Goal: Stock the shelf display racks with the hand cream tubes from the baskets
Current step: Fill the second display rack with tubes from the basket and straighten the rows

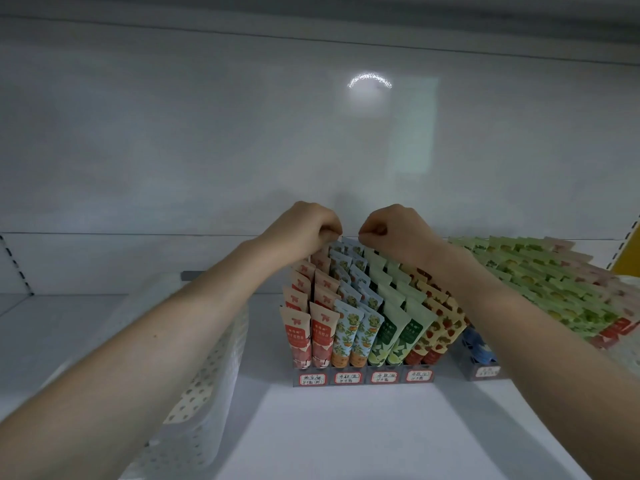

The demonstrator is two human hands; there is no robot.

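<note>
Pinching the back blue tube [348,242] by its top with left hand [306,226] and right hand [393,227], fingers curled, likely to slide it straight into the rack [363,382]. More in basket [221,362] at left.

You face a white shelf [346,427] backed by a pale grey panel [173,133]. Reflected light [370,81] glints high on it; slotted uprights [15,265] stand at both edges.
</note>
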